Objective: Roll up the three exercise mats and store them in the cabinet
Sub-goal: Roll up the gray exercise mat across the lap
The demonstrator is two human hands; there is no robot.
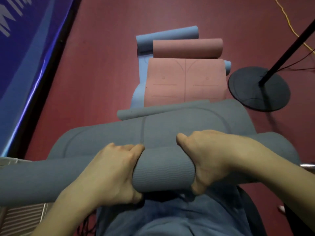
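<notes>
A grey mat (170, 132) lies on the dark red floor right in front of me, its near end wound into a thick roll (163, 169) across my lap. My left hand (110, 169) grips the roll left of its middle, fingers curled over the top. My right hand (209, 157) grips it right of the middle, thumb reaching forward. Beyond the grey mat lies a pink mat (185, 80), flat with its far end curled into a roll. Under the pink one a light blue mat (141, 65) shows at the left, its far end also rolled.
A black round stand base (259, 89) with a slanted pole sits on the floor at the right. A yellow cable (289, 24) runs across the far right. A blue padded wall (25, 57) rises along the left. A slatted grille (22, 217) is at the lower left.
</notes>
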